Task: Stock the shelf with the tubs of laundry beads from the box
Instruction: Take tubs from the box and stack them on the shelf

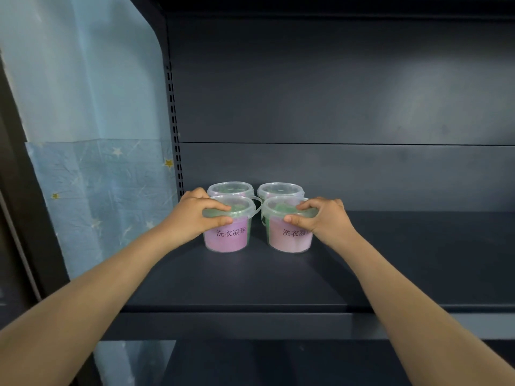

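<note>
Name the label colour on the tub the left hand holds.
Pinkish purple with dark characters, seen in the head view on the front left tub.

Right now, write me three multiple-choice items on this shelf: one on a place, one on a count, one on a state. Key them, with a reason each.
1. Where on the shelf do the tubs stand?
A) at its far right end
B) at its left, near the slotted upright
C) hanging over its front edge

2. How many tubs stand there?
A) two
B) four
C) six

3. What is the left hand doing?
A) hanging idle
B) pressing the back wall
C) gripping the front left tub at its lid

Key:
1 B, the group stands close to the upright.
2 B, the front left tub, front right tub, back left tub and back right tub.
3 C, its fingers lie over the lid and the thumb curls under the rim.
</note>
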### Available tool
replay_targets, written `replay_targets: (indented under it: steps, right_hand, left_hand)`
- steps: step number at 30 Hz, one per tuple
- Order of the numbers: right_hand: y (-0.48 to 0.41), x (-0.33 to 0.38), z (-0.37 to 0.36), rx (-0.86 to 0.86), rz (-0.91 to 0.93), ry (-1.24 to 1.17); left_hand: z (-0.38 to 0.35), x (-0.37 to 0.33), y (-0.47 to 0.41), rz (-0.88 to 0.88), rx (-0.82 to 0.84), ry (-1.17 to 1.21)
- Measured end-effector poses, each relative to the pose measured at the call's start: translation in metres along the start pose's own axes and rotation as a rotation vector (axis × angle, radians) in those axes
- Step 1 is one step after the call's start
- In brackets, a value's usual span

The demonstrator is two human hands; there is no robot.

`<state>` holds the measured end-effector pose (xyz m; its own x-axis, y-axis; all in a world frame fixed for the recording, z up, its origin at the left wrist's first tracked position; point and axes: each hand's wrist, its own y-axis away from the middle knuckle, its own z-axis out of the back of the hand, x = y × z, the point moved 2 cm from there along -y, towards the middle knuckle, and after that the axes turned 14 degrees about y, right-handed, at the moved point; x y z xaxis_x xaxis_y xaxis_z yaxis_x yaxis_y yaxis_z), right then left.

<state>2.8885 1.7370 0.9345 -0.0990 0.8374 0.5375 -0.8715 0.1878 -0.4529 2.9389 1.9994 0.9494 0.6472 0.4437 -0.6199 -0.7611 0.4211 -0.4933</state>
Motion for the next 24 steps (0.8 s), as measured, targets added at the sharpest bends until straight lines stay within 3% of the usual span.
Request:
replay_targets:
  steps: [3,9,15,24]
  right_hand:
    - [0.003,0.003,0.002,0.014,0.032,0.033]
    - [-0.008,0.0,0.016,0.213,0.042,0.073]
    - [-0.007,0.005,0.01,0.166,0.047,0.059]
    - [-0.004,0.012,0.011,0.131,0.049,0.14]
  left_hand:
    - [0.006,0.001,0.002,0.025,0.068,0.042]
    - [0.016,0.0,-0.001,0.0,0.122,0.012]
    - [0.017,0.007,-0.007,0.052,0.229,0.024]
    - [0.017,0.011,-0.004,0.036,0.2,0.049]
